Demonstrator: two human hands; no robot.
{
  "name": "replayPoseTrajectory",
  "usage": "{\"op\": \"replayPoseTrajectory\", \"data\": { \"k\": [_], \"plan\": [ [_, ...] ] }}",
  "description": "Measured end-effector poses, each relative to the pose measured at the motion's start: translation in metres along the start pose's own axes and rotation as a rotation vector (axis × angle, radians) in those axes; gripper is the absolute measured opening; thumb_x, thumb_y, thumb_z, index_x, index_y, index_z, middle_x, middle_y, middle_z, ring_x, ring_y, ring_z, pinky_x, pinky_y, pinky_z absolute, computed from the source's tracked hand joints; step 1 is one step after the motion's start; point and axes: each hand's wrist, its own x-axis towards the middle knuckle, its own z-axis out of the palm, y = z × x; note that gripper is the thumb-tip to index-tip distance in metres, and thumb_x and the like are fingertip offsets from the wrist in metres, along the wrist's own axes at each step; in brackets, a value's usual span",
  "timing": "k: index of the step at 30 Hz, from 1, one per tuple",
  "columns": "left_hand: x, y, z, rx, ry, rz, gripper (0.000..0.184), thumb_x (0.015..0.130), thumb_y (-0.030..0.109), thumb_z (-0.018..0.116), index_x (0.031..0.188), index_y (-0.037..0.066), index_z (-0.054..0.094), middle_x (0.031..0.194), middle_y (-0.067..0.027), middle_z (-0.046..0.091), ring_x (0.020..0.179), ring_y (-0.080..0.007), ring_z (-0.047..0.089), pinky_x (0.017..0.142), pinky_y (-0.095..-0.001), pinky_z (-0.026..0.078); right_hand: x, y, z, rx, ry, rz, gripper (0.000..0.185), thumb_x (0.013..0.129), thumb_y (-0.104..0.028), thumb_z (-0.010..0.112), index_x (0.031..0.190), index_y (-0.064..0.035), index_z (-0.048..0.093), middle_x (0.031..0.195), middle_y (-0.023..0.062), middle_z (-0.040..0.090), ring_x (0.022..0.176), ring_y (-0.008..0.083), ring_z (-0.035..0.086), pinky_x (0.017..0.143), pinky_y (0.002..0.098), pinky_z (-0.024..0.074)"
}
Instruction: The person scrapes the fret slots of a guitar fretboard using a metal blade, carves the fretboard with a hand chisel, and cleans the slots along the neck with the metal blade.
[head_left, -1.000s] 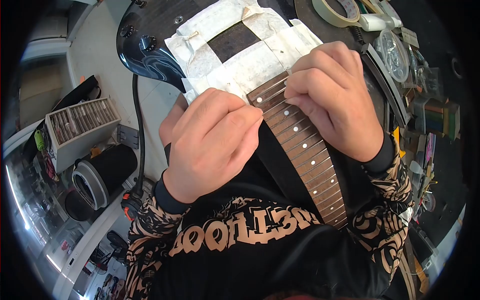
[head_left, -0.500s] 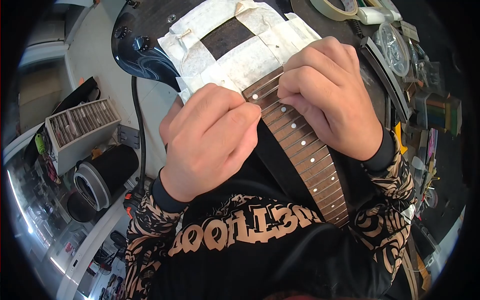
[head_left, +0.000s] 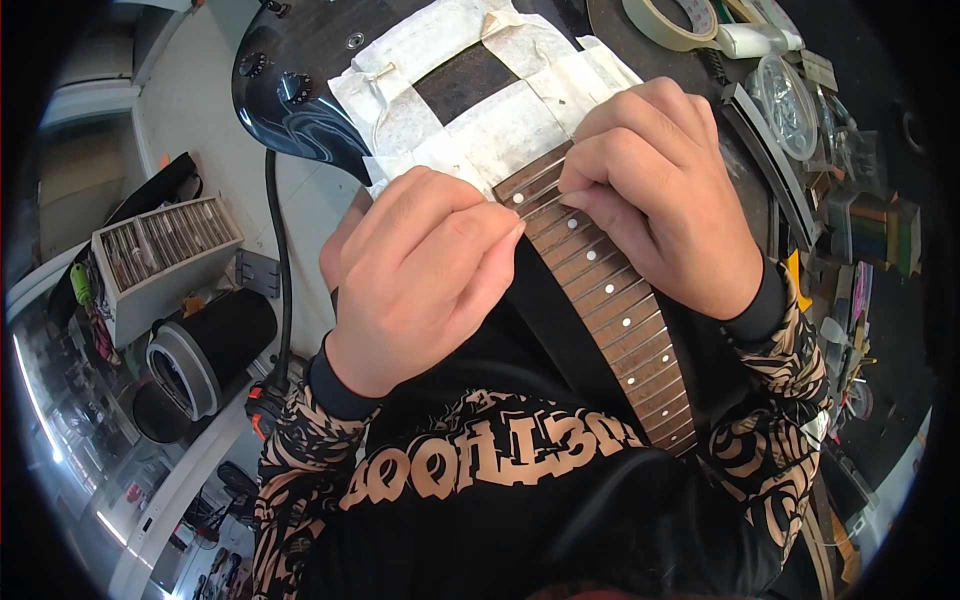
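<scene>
An electric guitar (head_left: 300,135) with a dark glossy body lies across my lap, its fretboard (head_left: 618,300) running down toward me. White masking tape (head_left: 500,128) covers the body around a dark rectangular opening. My left hand (head_left: 415,280) is closed in a pinch at the fretboard's left edge, near its upper end. Across from it, my right hand (head_left: 670,205) pinches over the right side of the frets, thumb and forefinger pressed together. Whatever lies between the fingertips of either hand is too small or hidden to name.
At the upper right are a roll of tape (head_left: 672,22), a clear round plastic container (head_left: 786,105) and a long dark bar (head_left: 768,165). A box of packed sleeves (head_left: 168,250) and a black cylinder (head_left: 215,345) stand at the left. A black cable (head_left: 284,260) hangs beside the guitar.
The guitar body and its tape have shifted slightly right and down in view. Both hands stay pinched at nearly the same places over the upper frets.
</scene>
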Motion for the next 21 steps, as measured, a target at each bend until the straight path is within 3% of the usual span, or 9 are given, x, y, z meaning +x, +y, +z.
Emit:
{"op": "replayPoseTrajectory", "data": {
  "k": [10, 13, 21],
  "plan": [
    [-0.0039, 0.0018, 0.003, 0.013, -0.009, 0.047, 0.027, 0.086, -0.013, 0.09, 0.108, -0.001, 0.08, 0.096, -0.0113, 0.074, 0.079, -0.0271, 0.07, 0.068, -0.0385, 0.053, -0.0036, -0.0025, 0.0021, -0.043, -0.004, -0.048, 0.025, 0.09, -0.01, 0.089, 0.108, -0.0151, 0.072, 0.112, -0.0008, 0.072, 0.113, 0.0291, 0.064, 0.099, 0.0434, 0.044],
    [-0.0077, -0.0076, 0.0043, 0.028, 0.026, 0.067, 0.031, 0.079, -0.003, 0.093, 0.106, 0.004, 0.08, 0.099, -0.0063, 0.073, 0.084, -0.0272, 0.073, 0.069, -0.0389, 0.057, -0.0001, -0.0019, 0.0023, -0.036, -0.006, -0.039, 0.025, 0.091, -0.01, 0.089, 0.108, -0.0152, 0.072, 0.113, -0.0011, 0.072, 0.113, 0.029, 0.064, 0.099, 0.0435, 0.0439],
    [-0.0052, -0.0013, 0.0033, -0.004, 0.004, 0.049, 0.03, 0.085, -0.015, 0.09, 0.11, -0.001, 0.08, 0.096, -0.0118, 0.074, 0.079, -0.0284, 0.069, 0.07, -0.0392, 0.055, -0.0007, -0.0045, 0.0013, -0.058, -0.025, -0.041, 0.025, 0.091, -0.01, 0.089, 0.109, -0.0154, 0.072, 0.113, -0.0006, 0.072, 0.114, 0.0292, 0.064, 0.1, 0.044, 0.0437]
  ]
}}
